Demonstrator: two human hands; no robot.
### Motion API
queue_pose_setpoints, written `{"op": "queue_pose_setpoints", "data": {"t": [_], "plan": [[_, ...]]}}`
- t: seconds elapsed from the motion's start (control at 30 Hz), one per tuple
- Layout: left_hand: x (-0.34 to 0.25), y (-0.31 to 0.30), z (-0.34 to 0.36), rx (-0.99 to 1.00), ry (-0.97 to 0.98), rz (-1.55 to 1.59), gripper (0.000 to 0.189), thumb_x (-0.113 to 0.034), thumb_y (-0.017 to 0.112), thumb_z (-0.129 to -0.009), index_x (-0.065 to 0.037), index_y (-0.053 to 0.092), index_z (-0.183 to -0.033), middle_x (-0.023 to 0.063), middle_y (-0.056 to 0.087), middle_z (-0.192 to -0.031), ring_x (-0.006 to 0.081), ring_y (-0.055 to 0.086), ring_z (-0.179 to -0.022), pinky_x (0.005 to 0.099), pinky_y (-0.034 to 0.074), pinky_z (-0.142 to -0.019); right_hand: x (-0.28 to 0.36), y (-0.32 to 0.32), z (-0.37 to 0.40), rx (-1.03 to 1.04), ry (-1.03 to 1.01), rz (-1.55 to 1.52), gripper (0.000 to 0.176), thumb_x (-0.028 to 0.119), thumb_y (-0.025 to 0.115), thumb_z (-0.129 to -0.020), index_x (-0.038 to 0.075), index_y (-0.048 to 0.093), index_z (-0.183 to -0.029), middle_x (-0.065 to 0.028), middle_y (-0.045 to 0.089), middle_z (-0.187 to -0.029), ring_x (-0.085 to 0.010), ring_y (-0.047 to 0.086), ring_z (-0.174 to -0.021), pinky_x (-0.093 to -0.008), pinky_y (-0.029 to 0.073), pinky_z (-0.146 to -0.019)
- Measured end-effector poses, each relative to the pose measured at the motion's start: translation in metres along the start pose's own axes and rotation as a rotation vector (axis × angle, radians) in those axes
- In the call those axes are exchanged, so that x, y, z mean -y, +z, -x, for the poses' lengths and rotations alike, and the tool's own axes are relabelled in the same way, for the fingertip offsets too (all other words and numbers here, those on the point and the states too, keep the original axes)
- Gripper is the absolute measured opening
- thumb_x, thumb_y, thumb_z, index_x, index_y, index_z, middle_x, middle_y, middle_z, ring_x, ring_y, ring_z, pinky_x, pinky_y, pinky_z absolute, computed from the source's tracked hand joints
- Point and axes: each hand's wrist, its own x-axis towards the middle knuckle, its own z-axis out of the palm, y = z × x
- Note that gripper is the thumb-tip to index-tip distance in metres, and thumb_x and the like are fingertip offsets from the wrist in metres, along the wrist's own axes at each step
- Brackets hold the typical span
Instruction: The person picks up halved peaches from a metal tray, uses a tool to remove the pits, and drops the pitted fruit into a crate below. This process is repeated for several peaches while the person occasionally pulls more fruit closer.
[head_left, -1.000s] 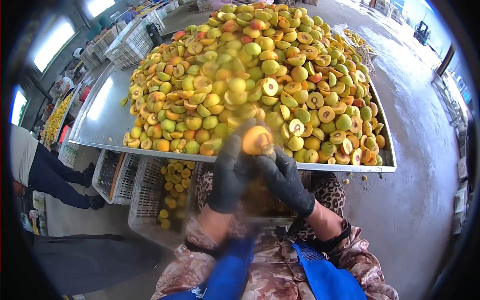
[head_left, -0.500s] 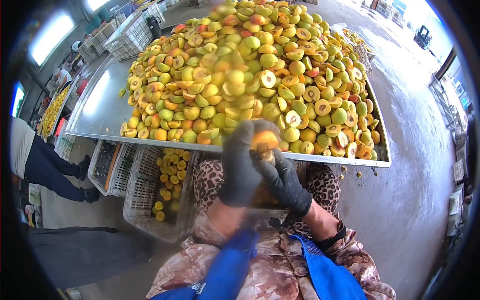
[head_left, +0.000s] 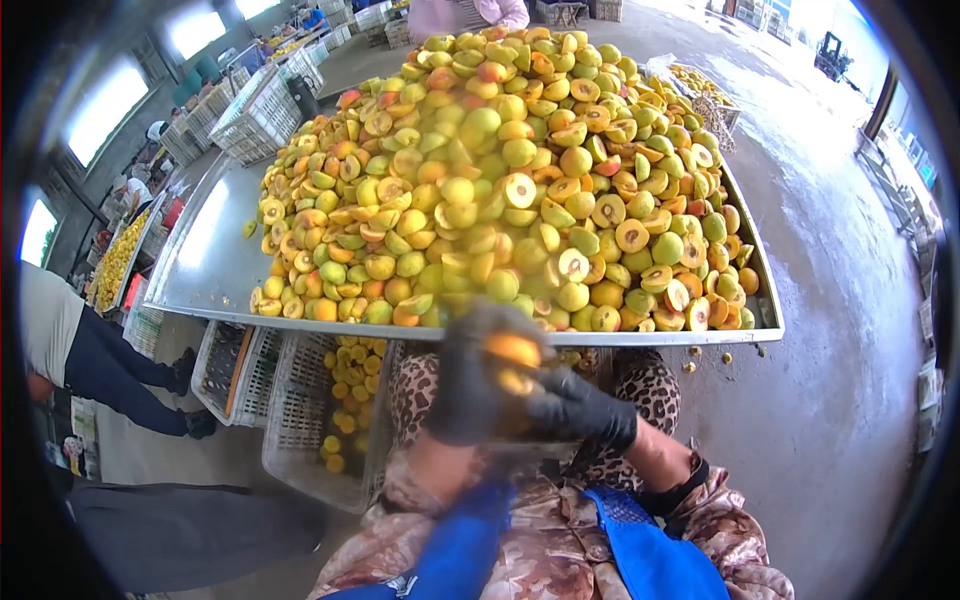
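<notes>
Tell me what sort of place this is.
Probably a fruit-processing shed: a metal table heaped with halved stone fruit, plastic crates beneath it, a concrete floor, and a gloved left hand gripping an orange fruit.

Glossy metal table point(head_left: 215, 260) — matt knit gloves point(head_left: 470, 385), plastic crate point(head_left: 300, 420).

Halved apricots point(head_left: 500, 180) heap on a metal table point(head_left: 210, 260) above white crates point(head_left: 290, 440).
</notes>
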Motion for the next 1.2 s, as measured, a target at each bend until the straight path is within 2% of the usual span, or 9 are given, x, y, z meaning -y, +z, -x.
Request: {"op": "queue_pose_setpoints", "data": {"t": [0.13, 0.23, 0.3, 0.6, 0.67, 0.8, 0.93, 1.07, 1.2], "plan": [[-0.032, -0.107, 0.012, -0.491, 0.109, -0.332, 0.054, -0.047, 0.042, -0.11, -0.002, 0.072, -0.111, 0.0146, 0.069, -0.114, 0.0235, 0.066, -0.102, 0.0348, 0.053, -0.091, -0.017, -0.019, 0.017, -0.006, 0.164, 0.127, 0.054, 0.045, 0.067, -0.098, 0.005, 0.062, -0.133, -0.0065, 0.07, -0.107, -0.0174, 0.065, -0.095, -0.0328, 0.054, -0.082], [-0.028, -0.227, -0.007, -0.697, 0.364, -1.048, 0.046, -0.037, 0.047, -0.108, 0.0, 0.068, -0.125, 0.0219, 0.056, -0.14, 0.0326, 0.054, -0.129, 0.0408, 0.043, -0.109, -0.087, -0.035, 0.038, 0.064, 0.271, 1.052, 0.051, 0.043, 0.072, -0.089, 0.006, 0.064, -0.124, -0.0187, 0.069, -0.1, -0.0358, 0.067, -0.094, -0.0426, 0.055, -0.077], [-0.044, -0.182, -0.033, -0.607, 0.409, -1.586, 0.038, -0.026, 0.055, -0.104, -0.001, 0.066, -0.13, 0.0248, 0.041, -0.156, 0.0393, 0.032, -0.149, 0.0455, 0.033, -0.118, -0.097, -0.034, 0.032, -0.04, 0.382, 0.946, 0.056, 0.044, 0.078, -0.079, 0.008, 0.065, -0.12, -0.0213, 0.066, -0.101, -0.0406, 0.065, -0.092, -0.0477, 0.055, -0.074], [0.001, -0.091, -0.36, 0.051, 0.996, -1.945, 0.056, -0.012, 0.069, -0.08, -0.007, 0.058, -0.135, 0.0181, 0.048, -0.15, 0.0429, 0.04, -0.142, 0.0484, 0.038, -0.115, -0.053, -0.062, 0.026, -0.118, -0.04, 0.93, 0.049, 0.039, 0.078, -0.079, 0.009, 0.057, -0.111, -0.023, 0.067, -0.079, -0.0465, 0.067, -0.076, -0.0555, 0.052, -0.064], [0.013, -0.116, -0.417, 0.184, 0.548, -1.777, 0.055, -0.016, 0.071, -0.079, -0.009, 0.061, -0.133, 0.0184, 0.052, -0.146, 0.0393, 0.05, -0.134, 0.0467, 0.046, -0.107, -0.064, -0.057, 0.031, -0.242, 0.087, 0.842, 0.038, 0.036, 0.072, -0.09, 0.007, 0.056, -0.107, -0.0218, 0.067, -0.072, -0.0456, 0.067, -0.071, -0.0554, 0.052, -0.061], [-0.004, -0.118, -0.426, 0.126, 0.58, -1.696, 0.051, -0.019, 0.076, -0.08, -0.006, 0.065, -0.128, 0.0169, 0.065, -0.129, 0.0344, 0.063, -0.112, 0.0422, 0.052, -0.097, -0.076, -0.054, 0.043, -0.367, 0.174, 0.682, 0.037, 0.036, 0.073, -0.092, 0.005, 0.059, -0.107, -0.0228, 0.067, -0.073, -0.047, 0.067, -0.071, -0.0521, 0.053, -0.061], [-0.042, -0.08, -0.31, 0.138, 0.124, -0.469, 0.038, -0.018, 0.064, -0.101, 0.0, 0.061, -0.134, 0.0081, 0.069, -0.122, 0.0186, 0.069, -0.106, 0.0329, 0.061, -0.087, -0.045, -0.05, 0.037, -0.465, 0.154, 0.234, 0.037, 0.028, 0.073, -0.091, 0.003, 0.06, -0.115, -0.0246, 0.071, -0.095, -0.042, 0.069, -0.08, -0.0477, 0.055, -0.067], [-0.022, -0.085, -0.18, 0.086, -0.016, -0.011, 0.048, -0.031, 0.056, -0.106, 0.0, 0.052, -0.142, 0.0183, 0.067, -0.127, 0.0315, 0.069, -0.111, 0.0478, 0.061, -0.092, -0.044, -0.042, 0.006, -0.409, -0.094, 0.266, 0.048, 0.021, 0.07, -0.094, 0.002, 0.058, -0.136, -0.0207, 0.07, -0.116, -0.0342, 0.071, -0.098, -0.0399, 0.055, -0.085], [-0.014, -0.066, -0.08, -0.01, -0.017, 0.122, 0.053, -0.038, 0.049, -0.109, 0.001, 0.05, -0.144, 0.0203, 0.065, -0.129, 0.0338, 0.068, -0.112, 0.0451, 0.058, -0.097, -0.009, -0.01, -0.029, -0.457, -0.128, 0.115, 0.036, 0.025, 0.067, -0.099, -0.001, 0.062, -0.122, -0.015, 0.07, -0.095, -0.0181, 0.063, -0.085, -0.0378, 0.052, -0.077]]}}
